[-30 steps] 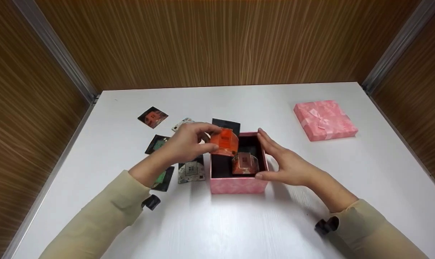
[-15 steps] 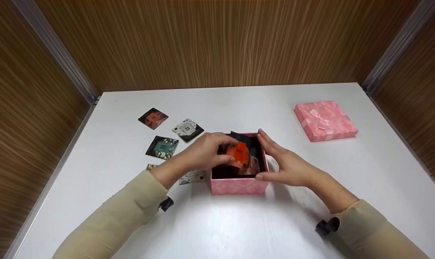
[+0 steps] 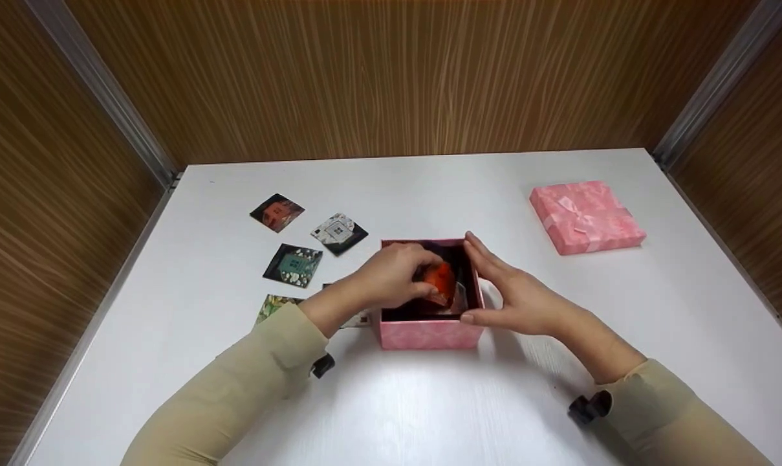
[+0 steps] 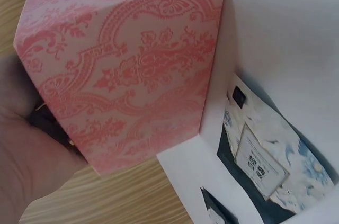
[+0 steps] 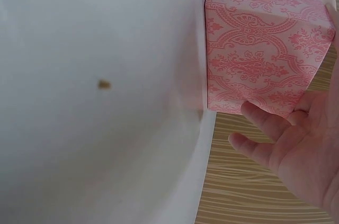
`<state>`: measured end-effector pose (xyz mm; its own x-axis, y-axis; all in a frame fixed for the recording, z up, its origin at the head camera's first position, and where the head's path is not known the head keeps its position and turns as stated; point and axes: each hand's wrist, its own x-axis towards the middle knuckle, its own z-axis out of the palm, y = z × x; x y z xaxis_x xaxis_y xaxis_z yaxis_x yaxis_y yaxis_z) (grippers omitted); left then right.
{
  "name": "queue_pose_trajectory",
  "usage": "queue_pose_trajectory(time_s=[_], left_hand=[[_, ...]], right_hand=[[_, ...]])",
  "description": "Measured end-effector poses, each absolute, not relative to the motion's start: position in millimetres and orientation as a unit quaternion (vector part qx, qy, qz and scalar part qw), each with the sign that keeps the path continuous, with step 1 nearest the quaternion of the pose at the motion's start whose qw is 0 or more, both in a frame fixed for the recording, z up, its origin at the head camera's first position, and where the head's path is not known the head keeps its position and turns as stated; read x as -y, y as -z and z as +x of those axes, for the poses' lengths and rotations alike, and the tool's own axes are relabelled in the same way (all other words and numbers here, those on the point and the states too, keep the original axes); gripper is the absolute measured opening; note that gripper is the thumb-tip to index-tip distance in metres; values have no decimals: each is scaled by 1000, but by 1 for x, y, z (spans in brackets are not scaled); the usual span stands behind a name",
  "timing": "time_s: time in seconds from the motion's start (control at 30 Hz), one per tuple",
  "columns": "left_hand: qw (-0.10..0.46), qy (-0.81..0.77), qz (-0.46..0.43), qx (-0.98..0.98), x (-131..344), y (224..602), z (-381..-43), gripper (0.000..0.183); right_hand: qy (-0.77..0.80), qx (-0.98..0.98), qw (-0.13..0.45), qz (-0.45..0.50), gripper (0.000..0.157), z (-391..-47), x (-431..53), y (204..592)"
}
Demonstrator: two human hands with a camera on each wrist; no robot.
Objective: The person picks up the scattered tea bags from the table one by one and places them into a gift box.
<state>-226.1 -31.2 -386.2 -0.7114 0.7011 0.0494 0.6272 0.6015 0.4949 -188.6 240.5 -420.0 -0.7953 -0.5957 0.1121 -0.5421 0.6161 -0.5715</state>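
The orange packet (image 3: 441, 283), partly hidden and seemingly tilted, is inside the open, upright pink patterned box (image 3: 429, 334).

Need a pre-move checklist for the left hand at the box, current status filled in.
1. Grip: ok. The left hand pinches the glossy orange packet.
2. Packet within the opening: ok. It sits inside the rim of the pink patterned rectangular box.
3. Box steadied: ok. The right hand rests against its right side.
4. Packet resting on the bottom: cannot tell. The left hand and the box's depth hide it.
5. Pink square lid with ribbon bow out of the way: ok. It lies apart, to the right.
6. Surface left of the box clear: not ok. Square printed packets lie there, two partly hidden by the left arm.
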Motion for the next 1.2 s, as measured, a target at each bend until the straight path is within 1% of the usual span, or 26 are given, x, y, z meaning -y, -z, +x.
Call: queue_pose_trajectory(time_s=[0.3, 0.5, 0.67, 1.07, 1.2], left_hand=[[72, -143, 352, -922, 23, 388, -227, 46], [54, -116, 350, -928, 19, 391, -227, 37], [46, -91, 347, -932, 16, 393, -228, 33], [42, -7, 339, -940, 9, 398, -226, 26], [50, 2, 335, -941, 8, 398, -225, 24]], right_hand=[[304, -896, 44, -320, 110, -189, -240, 420], [302, -896, 43, -323, 110, -189, -240, 419], [299, -896, 40, -326, 109, -188, -240, 419], [298, -895, 37, -328, 109, -188, -241, 421], [300, -896, 38, -326, 109, -189, -241, 421]])
